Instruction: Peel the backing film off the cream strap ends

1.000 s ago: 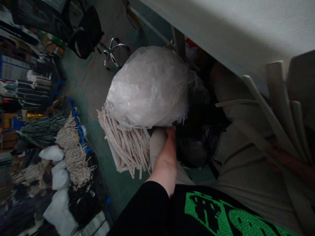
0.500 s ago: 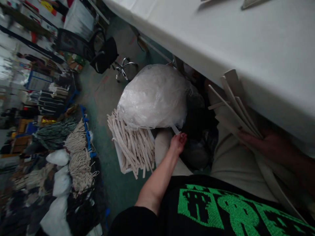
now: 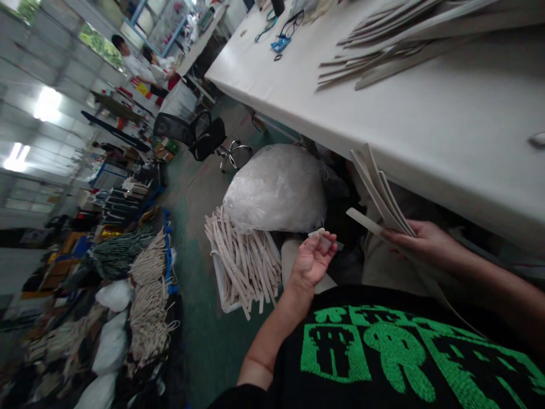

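My right hand (image 3: 434, 244) is closed around a bundle of beige fabric strips (image 3: 383, 196). Their ends stick up beside the table edge, and one strip points off to the left. In front of my lap, my left hand (image 3: 313, 261) is turned palm up with its fingers curled. Between its thumb and fingers sits a small whitish translucent strip (image 3: 326, 241), whose exact kind I cannot make out. Just beyond that hand stands a big clear plastic bag (image 3: 276, 184) stuffed with pale material.
A white bin (image 3: 221, 284) heaped with beige strips (image 3: 242, 261) stands on the floor at left. More strips (image 3: 395, 34), glasses (image 3: 293, 24) and small items lie on the white table (image 3: 306, 102). Farther off are an office chair (image 3: 208, 136), piled cords (image 3: 149, 295) and people (image 3: 138, 65).
My view has tilted up, showing more of the table and room. My left hand has risen from beside the bag and turned palm up with the whitish strip. The right still holds its bundle.
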A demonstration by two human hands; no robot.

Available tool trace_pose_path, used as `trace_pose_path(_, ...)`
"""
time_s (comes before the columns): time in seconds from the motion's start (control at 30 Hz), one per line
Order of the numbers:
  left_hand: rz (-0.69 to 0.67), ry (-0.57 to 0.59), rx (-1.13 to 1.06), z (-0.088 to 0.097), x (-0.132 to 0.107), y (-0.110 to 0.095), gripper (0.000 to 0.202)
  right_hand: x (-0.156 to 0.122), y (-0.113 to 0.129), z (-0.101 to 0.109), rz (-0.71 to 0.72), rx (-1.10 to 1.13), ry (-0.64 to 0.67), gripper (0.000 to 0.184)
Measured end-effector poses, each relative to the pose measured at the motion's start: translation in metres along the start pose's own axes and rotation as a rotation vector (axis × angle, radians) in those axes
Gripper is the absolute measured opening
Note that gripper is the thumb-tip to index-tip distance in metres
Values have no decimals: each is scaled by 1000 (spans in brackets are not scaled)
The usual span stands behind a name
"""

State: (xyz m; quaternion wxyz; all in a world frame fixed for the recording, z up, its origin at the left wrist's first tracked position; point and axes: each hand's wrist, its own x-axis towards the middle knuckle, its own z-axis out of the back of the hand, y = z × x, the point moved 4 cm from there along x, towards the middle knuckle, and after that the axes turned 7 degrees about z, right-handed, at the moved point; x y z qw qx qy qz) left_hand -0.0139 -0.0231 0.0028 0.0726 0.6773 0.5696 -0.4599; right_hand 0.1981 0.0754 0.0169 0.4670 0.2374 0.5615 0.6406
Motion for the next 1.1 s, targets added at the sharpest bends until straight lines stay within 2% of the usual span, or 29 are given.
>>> trace_pose_path(0.1, -55, -67, -30, -8, 8, -13, 12, -22, 16, -8, -55, 181, 79, 52)
trace_pose_path(0.27, -72, -128, -41, -21, 12, -19, 20, -42, 33, -21, 53, 136, 191, 47)
trace_pose_path(0.4, -49, -185, 1, -28, 10, -20, 17, -39, 31, -30, 106, 39, 257, 44)
trace_pose_path(0.6, -7, -136, 40, -29, 9, -19, 14, -29, 27, -39, 136, 0, 264, 46)
trace_pose_path(0.83, 57, -141, 30, -25, 16, -5, 19, -15, 22, -44, 86, 46, 263, 46)
trace_pose_path(0.93, 24, -81, 67, -24, 16, 7, 11, -6, 15, -51, 66, 120, 243, 47)
trace_pose_path(1.03, -48, 9, 117, -18, 17, 28, 17, 2, 5, -63, 107, 157, 218, 50)
trace_pose_path(1.1, -79, 51, 148, -9, 32, 41, 28, 13, -2, -69, 220, 95, 215, 53)
